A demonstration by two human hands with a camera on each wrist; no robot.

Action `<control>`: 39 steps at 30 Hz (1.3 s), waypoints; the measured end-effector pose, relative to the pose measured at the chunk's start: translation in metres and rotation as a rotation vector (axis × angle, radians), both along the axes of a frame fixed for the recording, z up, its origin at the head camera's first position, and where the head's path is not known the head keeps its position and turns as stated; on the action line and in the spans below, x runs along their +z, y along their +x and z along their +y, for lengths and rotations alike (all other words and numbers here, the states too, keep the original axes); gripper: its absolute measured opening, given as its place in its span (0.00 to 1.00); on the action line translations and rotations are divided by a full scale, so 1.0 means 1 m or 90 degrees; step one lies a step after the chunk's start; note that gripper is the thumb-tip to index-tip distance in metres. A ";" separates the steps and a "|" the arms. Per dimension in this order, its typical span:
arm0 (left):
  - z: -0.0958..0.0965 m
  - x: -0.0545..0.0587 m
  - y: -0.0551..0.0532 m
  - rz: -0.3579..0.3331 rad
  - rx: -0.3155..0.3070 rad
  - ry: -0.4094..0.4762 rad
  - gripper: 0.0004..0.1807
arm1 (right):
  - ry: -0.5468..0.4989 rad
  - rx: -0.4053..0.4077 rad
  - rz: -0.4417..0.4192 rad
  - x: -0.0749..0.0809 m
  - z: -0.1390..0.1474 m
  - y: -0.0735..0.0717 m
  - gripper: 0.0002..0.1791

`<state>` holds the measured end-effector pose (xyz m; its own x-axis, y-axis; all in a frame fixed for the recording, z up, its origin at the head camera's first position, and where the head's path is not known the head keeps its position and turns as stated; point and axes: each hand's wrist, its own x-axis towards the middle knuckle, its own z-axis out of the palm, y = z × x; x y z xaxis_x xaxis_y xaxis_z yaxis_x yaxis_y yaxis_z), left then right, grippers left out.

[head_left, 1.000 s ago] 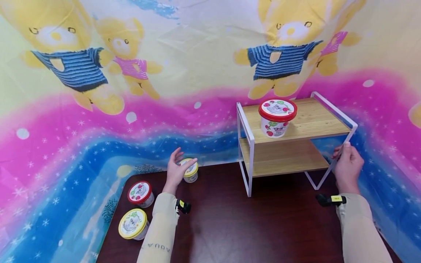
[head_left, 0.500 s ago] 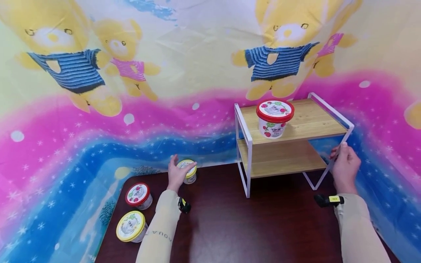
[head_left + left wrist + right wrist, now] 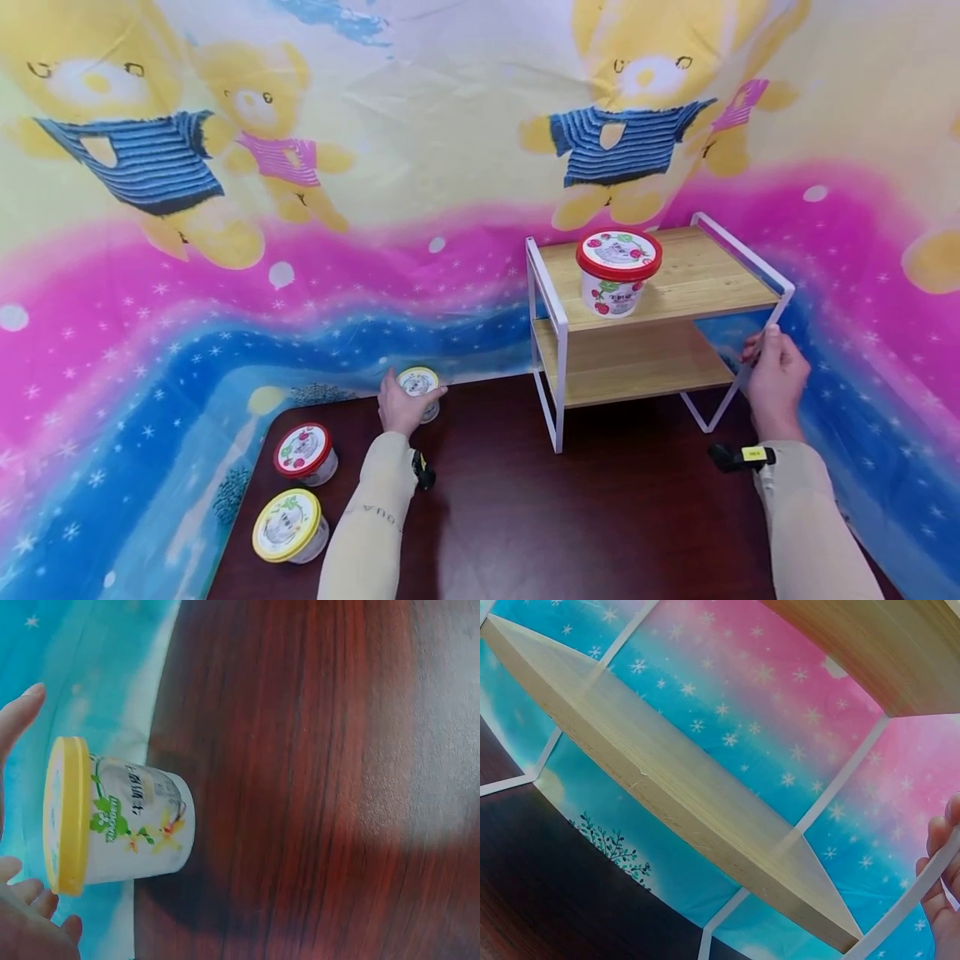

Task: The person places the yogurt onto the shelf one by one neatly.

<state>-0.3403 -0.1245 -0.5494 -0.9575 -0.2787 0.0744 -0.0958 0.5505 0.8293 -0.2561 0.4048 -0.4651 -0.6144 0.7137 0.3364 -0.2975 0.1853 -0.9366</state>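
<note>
A yellow-lidded paper tub (image 3: pixel 418 382) stands upright at the back edge of the dark table. My left hand (image 3: pixel 401 407) reaches around it; in the left wrist view, thumb and fingers lie spread on either side of the tub's lid (image 3: pixel 73 817), and a gap shows by the thumb. At the right, a two-tier rack (image 3: pixel 697 268) has wooden boards and a white metal frame. My right hand (image 3: pixel 778 382) grips the rack's right front leg, its fingers (image 3: pixel 936 836) curled behind the white bar. A red-lidded tub (image 3: pixel 617 275) sits on the top board's left part.
Another red-lidded tub (image 3: pixel 306 454) and a larger yellow-lidded tub (image 3: pixel 288 527) stand along the table's left side. The rack's lower board (image 3: pixel 637 362) bears nothing visible. A printed cloth with bears (image 3: pixel 420 167) hangs behind the table (image 3: pixel 555 517).
My left hand has moved forward and down, from beside the small yellow-lidded tub to around it. My right hand keeps its hold on the rack leg. The head view has shifted slightly.
</note>
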 end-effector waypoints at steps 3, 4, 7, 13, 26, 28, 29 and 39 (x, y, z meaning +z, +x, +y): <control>-0.001 -0.003 -0.002 -0.016 -0.008 -0.030 0.66 | 0.003 -0.001 -0.001 -0.001 0.000 0.000 0.27; -0.001 -0.004 -0.003 -0.023 -0.010 -0.034 0.66 | 0.005 -0.001 -0.004 -0.001 0.001 0.000 0.27; 0.000 -0.007 -0.004 -0.040 -0.004 -0.036 0.68 | 0.000 0.009 -0.010 -0.002 0.003 -0.001 0.27; 0.005 -0.011 -0.007 -0.055 0.013 -0.017 0.71 | 0.001 0.017 -0.001 0.000 0.005 -0.002 0.26; 0.001 -0.021 -0.013 -0.069 0.036 -0.050 0.66 | 0.002 0.015 -0.021 -0.002 0.003 -0.002 0.27; 0.003 -0.020 -0.013 -0.068 0.022 -0.053 0.65 | -0.002 0.014 -0.018 -0.002 0.004 -0.002 0.27; 0.004 -0.020 -0.013 -0.067 0.017 -0.053 0.64 | -0.006 0.013 -0.018 -0.002 0.004 -0.002 0.26; 0.009 -0.027 -0.007 -0.019 0.007 -0.041 0.57 | -0.032 0.009 -0.031 0.000 0.002 -0.001 0.26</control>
